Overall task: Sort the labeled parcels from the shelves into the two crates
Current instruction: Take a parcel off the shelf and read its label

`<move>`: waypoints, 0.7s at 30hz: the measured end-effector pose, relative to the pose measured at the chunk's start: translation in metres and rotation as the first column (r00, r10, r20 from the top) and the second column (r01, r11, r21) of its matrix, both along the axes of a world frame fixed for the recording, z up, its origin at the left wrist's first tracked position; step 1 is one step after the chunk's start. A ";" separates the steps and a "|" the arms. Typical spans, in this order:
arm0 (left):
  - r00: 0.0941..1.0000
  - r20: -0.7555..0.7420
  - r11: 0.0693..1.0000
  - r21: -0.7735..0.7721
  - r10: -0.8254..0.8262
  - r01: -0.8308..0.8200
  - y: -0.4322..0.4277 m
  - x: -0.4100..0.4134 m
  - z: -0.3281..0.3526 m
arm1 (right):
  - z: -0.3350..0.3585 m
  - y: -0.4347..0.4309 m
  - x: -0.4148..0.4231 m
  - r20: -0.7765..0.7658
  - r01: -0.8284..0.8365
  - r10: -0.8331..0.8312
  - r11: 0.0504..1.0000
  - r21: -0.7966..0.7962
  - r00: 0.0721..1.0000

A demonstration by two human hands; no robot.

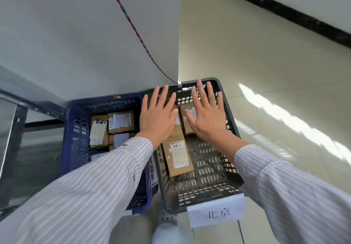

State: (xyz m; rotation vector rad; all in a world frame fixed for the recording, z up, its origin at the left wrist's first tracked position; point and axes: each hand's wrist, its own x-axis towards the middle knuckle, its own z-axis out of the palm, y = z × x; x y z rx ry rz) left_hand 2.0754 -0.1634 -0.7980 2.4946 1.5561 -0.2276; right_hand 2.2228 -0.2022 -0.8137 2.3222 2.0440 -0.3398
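Left hand [158, 116], right hand [208, 119] — fingers spread straight, holding nothing, above grey crate [212, 169]. Risk: palms hide rear parcels [184, 129] — mis-sorted label could pass unchecked.

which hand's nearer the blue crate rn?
Left. The left hand hovers open beside the right wall of the blue crate, over the left side of the grey crate. The right hand is farther right, over its middle.

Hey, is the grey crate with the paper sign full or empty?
Partly filled. The grey crate holds a few cardboard parcels, the nearest lying flat label-up, and much of its slotted floor shows bare.
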 end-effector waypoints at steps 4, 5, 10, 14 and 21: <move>0.999 -0.024 0.992 0.125 0.037 -0.034 -0.007 -0.010 0.043 | 0.041 -0.001 -0.004 0.001 -0.022 0.022 0.996 0.089 1.000; 0.998 -0.028 0.988 0.143 0.054 -0.049 -0.011 -0.012 0.055 | 0.054 -0.003 -0.006 -0.001 -0.035 0.035 0.992 0.120 0.999; 0.993 -0.006 0.972 0.205 0.121 -0.118 -0.037 -0.019 0.115 | 0.115 -0.024 -0.014 0.016 -0.117 0.116 0.971 0.210 0.993; 0.986 0.019 0.942 0.295 0.164 -0.162 -0.053 -0.026 0.169 | 0.168 -0.038 -0.014 0.046 -0.160 0.154 0.948 0.274 0.987; 0.970 0.045 0.891 0.387 0.237 -0.236 -0.088 -0.044 0.272 | 0.269 -0.057 -0.026 0.054 -0.203 0.197 0.907 0.369 0.979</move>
